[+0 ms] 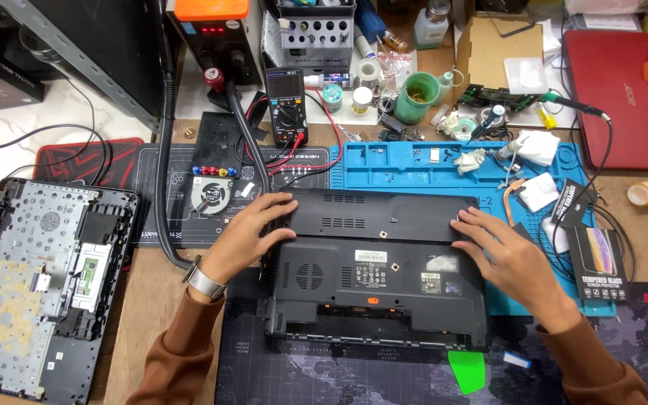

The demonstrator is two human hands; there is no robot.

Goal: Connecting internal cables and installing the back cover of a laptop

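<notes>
Both hands lie flat with fingers spread on the black laptop (375,270), which sits underside-up on the desk between them. The left hand (253,232) presses the cover panel (384,216) at its left end, the right hand (505,253) at its right end; neither pinches anything. Judging from this, even pressure from both ends at once, with the panel's edges kept square to the case, would serve best, since a skewed panel could catch on its clips.

Beyond the right hand lies a blue mat (444,166) strewn with small parts. Beyond the left hand stands a multimeter (288,106). Left of the left hand lies a stripped keyboard frame (43,285). Nearer than the right hand rests a green pry tool (467,370) on a dark map-printed mat (324,375).
</notes>
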